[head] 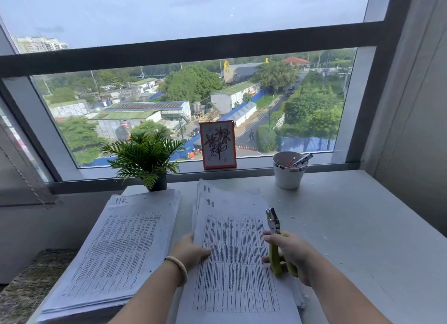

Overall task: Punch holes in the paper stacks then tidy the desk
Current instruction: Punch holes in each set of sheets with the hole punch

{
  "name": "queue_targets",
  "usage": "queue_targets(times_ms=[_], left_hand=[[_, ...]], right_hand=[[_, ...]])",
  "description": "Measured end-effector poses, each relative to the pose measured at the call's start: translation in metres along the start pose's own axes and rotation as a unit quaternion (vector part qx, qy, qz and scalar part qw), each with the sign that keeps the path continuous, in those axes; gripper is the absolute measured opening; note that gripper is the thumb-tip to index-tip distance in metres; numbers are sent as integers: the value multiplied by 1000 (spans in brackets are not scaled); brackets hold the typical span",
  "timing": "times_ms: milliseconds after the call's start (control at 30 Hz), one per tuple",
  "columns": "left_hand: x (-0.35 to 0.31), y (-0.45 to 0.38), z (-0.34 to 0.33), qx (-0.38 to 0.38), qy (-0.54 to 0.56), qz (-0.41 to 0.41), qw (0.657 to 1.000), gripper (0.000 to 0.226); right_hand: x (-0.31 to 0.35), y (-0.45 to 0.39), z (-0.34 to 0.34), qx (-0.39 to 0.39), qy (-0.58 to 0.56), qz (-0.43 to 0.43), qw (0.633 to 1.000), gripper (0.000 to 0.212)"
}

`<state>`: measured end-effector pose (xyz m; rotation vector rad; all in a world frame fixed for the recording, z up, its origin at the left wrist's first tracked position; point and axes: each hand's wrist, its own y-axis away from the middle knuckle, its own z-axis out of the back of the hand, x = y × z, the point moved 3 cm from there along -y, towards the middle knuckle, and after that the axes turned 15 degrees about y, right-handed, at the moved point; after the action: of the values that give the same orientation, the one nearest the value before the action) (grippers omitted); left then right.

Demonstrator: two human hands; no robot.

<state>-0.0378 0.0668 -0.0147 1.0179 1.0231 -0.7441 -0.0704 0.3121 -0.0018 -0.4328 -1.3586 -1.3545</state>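
Two stacks of printed paper marked "H.R" lie on the white desk (350,227). The left stack (116,251) is squared up. The middle stack (234,263) is loosely fanned at its far end. My left hand (187,250) grips the left edge of the middle stack's top sheets, thumb on the page. My right hand (289,254) holds a hole punch (275,236) with yellow-green handles and a metal head pointing away from me, at the right edge of that stack, with the fingertips touching the paper.
At the back of the desk stand a small potted fern (145,156), an orange-framed flower drawing (217,144) on the window sill, and a white cup (289,170) with markers. Small paper bits dot the desk's right side. A wall (411,106) rises at the right.
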Motion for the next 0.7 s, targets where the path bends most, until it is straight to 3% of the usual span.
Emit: queue_targets(times_ms=[100,167,333,433,567,700], left_hand=[[-5,1,3,23,72,28,997,16],[-14,2,10,30,141,31,989,21],[-48,11,17,84,273,14,958,24],[-77,15,15,42,267,-95,958,26],[-112,29,14,26,234,-262,936,8],[-112,44,13,48,164,-312,935,16]], right_hand=[[3,-5,20,-36,26,-6,999,22],[8,-8,35,-56,58,-4,997,26],[34,-8,45,4,40,33,999,31],[62,-5,49,-34,-12,146,989,44],[106,23,57,-136,-29,336,932,13],[103,35,55,-148,23,386,910,8]])
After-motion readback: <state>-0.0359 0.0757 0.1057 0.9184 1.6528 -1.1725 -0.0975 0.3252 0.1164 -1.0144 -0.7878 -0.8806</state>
